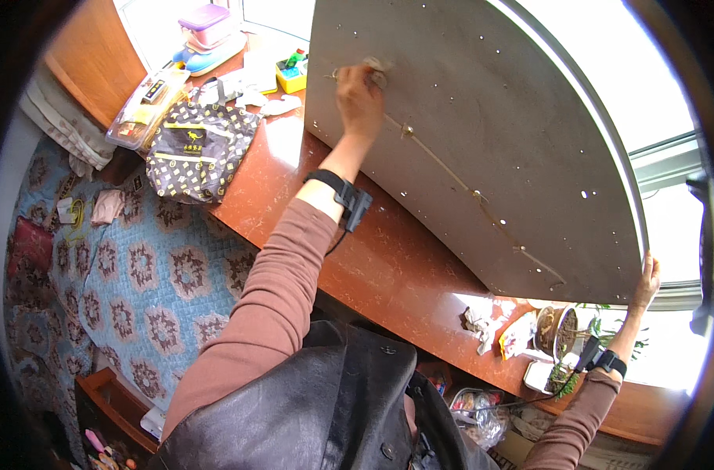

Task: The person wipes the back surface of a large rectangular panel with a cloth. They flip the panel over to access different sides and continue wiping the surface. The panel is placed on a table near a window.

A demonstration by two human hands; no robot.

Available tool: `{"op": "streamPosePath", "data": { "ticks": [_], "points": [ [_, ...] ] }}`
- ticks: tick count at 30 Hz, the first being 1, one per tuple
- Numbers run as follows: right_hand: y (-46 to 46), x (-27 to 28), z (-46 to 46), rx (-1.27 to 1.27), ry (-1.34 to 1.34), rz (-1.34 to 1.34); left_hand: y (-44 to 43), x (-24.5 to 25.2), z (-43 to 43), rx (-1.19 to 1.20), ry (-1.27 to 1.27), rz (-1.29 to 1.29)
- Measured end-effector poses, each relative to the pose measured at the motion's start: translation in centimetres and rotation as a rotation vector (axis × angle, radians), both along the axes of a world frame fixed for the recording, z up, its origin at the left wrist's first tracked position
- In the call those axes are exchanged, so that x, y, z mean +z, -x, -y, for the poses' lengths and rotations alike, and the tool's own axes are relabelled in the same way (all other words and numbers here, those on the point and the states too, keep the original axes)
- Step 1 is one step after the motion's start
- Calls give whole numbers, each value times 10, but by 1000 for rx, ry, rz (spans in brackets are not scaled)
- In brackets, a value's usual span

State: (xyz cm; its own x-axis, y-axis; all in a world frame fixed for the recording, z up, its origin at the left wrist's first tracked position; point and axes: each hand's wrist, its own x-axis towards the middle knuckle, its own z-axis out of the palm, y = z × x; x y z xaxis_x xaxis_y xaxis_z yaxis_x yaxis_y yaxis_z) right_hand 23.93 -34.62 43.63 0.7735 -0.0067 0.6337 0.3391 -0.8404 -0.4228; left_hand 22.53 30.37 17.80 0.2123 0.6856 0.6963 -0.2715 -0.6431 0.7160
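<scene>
A large grey panel [486, 117] with a pale curved rim stands tilted on a reddish-brown marbled surface [369, 258]. My left hand [360, 97] presses a crumpled whitish wad [376, 69], perhaps cloth or paper, against the panel's upper left part; the wad is slightly blurred. From near that hand a thin cord [439, 158] runs down across the panel, fixed at several spots. At the panel's lower right corner, my right hand [646, 283] grips the edge, with its fingers partly hidden. Small white specks dot the panel's face.
A patterned bag [201, 153], a clear plastic box [148, 108] and a yellow container [291, 76] stand on the left. Potted plants [556, 332] and crumpled tissue [480, 329] lie near the panel's lower right corner. A blue patterned bedspread [151, 276] spreads below left. Windows border the surface.
</scene>
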Motion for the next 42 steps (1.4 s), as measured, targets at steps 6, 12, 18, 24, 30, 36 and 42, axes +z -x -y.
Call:
{"op": "streamPosePath", "data": {
  "ticks": [6,12,18,24,30,36,42],
  "points": [
    [-13,2,14,-34,-42,-65,23,-18,141,-452,-155,-75],
    [-24,5,27,-39,-8,-111,37,-49,195,-653,-243,-99],
    [-21,0,20,23,-49,-35,61,-67,182,-560,47,-77],
    [-21,-2,15,19,-69,-30,37,-67,175,-488,192,-139],
    [-20,3,20,-107,-34,-69,13,-72,131,-181,325,-100],
    [-23,2,21,-47,14,-17,19,-68,172,-311,374,-112],
    [-25,2,20,-68,25,-10,34,-85,225,-626,342,-289]
  ]
}}
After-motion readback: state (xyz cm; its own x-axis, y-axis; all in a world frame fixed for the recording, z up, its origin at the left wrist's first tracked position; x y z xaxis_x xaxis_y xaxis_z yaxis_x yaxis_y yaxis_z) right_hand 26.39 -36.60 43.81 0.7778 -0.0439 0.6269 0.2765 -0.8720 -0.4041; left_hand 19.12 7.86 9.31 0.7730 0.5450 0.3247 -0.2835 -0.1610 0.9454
